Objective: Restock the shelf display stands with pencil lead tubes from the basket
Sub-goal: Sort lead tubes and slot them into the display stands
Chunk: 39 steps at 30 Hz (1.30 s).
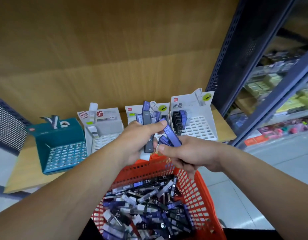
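An orange mesh basket [193,184] in the foreground holds several blue, black and white pencil lead tubes [146,207]. Above its far rim, my left hand [134,141] grips a fanned bundle of blue and dark tubes [147,122]. My right hand [187,153] holds a few blue tubes [170,134] right next to that bundle. On the wooden shelf [25,174] behind stand display stands: a teal one [61,144], a white one [104,134], a middle white one [134,113] mostly hidden by my hands, and a right white one [200,125] with black and blue tubes in its left slots.
A dark blue perforated upright [236,49] borders the shelf on the right, with further stocked shelves [279,101] beyond it. A black mesh panel [7,125] stands at the left. Grey floor tiles [245,196] lie to the right of the basket.
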Available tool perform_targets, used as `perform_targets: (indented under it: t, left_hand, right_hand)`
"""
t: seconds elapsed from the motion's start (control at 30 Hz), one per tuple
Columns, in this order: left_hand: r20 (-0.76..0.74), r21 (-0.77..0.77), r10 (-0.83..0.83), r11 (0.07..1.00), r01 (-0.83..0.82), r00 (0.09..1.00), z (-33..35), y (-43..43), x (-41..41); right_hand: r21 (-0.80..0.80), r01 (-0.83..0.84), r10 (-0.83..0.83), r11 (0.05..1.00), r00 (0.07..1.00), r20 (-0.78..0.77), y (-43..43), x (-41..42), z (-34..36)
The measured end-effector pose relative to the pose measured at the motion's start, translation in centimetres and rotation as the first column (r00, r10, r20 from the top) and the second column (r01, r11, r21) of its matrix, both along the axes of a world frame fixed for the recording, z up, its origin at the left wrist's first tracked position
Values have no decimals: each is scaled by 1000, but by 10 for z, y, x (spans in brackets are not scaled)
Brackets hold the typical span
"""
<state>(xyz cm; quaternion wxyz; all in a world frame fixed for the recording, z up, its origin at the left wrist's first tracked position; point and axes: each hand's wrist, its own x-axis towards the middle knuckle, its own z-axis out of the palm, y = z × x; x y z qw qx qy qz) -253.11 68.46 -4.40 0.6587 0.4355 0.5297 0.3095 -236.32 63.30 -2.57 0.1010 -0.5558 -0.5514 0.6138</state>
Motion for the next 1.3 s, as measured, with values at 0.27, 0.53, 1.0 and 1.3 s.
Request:
perform_targets:
  t: [0.27,0.53,1.0,1.3]
  left_hand:
    - [-26,104,86,991,-83,996,-6,21,-2]
    - [-99,186,156,973,-135,983,-11,27,-4]
    - [-134,181,-75,979,99,988,-5,6,30]
    - [-256,77,-138,984,163,957,-21,5,32]
  right_hand:
    - [-64,-9,19,998,986,164,5,24,-23]
    - [61,425,-429,903,887,172,14,31,-33]
    - [426,408,-406,808,908,-99,4,35,-13]
    - [514,543,-632,664,775,-1,4,77,-32]
